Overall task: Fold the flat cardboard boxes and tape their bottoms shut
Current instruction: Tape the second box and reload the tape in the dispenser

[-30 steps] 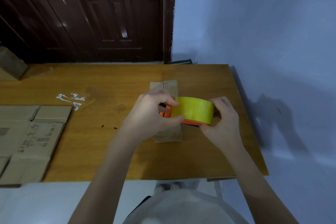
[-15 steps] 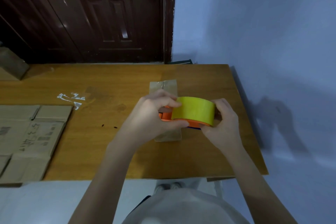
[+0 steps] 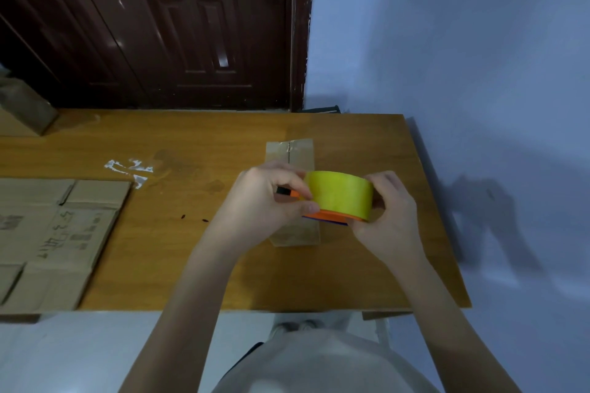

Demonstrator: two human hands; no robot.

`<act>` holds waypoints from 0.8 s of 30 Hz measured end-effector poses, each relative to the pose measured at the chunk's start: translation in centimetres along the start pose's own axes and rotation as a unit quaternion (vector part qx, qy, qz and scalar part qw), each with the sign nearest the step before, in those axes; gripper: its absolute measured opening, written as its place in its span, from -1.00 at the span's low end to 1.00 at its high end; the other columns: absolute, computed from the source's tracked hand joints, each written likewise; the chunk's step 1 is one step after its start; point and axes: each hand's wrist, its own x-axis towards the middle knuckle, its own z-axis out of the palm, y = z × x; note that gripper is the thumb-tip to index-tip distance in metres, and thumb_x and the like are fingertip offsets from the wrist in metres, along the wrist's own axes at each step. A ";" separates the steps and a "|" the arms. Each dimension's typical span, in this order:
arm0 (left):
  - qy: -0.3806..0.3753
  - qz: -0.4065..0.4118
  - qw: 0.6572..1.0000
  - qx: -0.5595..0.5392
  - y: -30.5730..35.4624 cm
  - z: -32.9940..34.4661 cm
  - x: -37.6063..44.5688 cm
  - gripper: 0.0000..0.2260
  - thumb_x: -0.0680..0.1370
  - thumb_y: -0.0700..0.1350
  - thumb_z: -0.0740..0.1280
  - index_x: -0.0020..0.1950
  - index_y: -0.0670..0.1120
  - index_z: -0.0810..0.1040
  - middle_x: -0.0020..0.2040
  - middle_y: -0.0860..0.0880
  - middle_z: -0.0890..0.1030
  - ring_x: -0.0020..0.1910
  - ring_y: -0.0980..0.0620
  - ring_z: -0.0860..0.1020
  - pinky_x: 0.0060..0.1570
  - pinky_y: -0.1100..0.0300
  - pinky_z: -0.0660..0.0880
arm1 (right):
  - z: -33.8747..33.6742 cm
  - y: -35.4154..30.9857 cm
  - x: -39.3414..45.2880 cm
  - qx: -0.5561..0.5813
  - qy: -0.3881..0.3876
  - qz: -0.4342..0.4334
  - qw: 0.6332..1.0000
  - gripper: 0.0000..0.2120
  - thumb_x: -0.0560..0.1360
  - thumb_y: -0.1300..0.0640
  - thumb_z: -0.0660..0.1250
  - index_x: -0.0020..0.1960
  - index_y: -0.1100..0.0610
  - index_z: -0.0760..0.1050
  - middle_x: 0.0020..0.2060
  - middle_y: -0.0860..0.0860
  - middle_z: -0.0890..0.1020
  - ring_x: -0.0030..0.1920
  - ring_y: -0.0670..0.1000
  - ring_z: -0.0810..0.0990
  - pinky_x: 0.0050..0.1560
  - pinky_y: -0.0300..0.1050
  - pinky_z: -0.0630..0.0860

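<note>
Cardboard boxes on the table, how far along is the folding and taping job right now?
Done: one small folded box stands on the table, some tape visible at its far end. In hand: left hand and right hand hold the yellow tape dispenser over it. Left: flat cardboard at the left edge.

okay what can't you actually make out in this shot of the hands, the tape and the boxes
Head view only:
- Small folded box: its middle is hidden behind both hands and the yellow tape roll.
- Tape's loose end: covered by left hand fingers.
- Flat cardboard: cut off by left edge; print too small to read.
- Right hand palm hides the roll's far side.
</note>
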 end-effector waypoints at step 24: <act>-0.028 0.065 0.982 0.174 -1.5 2.4 -0.8 -0.93 0.55 -0.15 0.30 -0.13 -0.09 0.47 0.15 0.04 0.37 -0.05 -0.01 0.56 0.00 0.03 0.51 | -0.3 0.3 0.0 -0.052 -0.030 -0.006 0.998 -0.63 0.19 0.17 0.34 -0.01 0.21 0.53 -0.09 0.01 0.48 -0.18 -0.04 0.49 -0.34 -0.07 0.52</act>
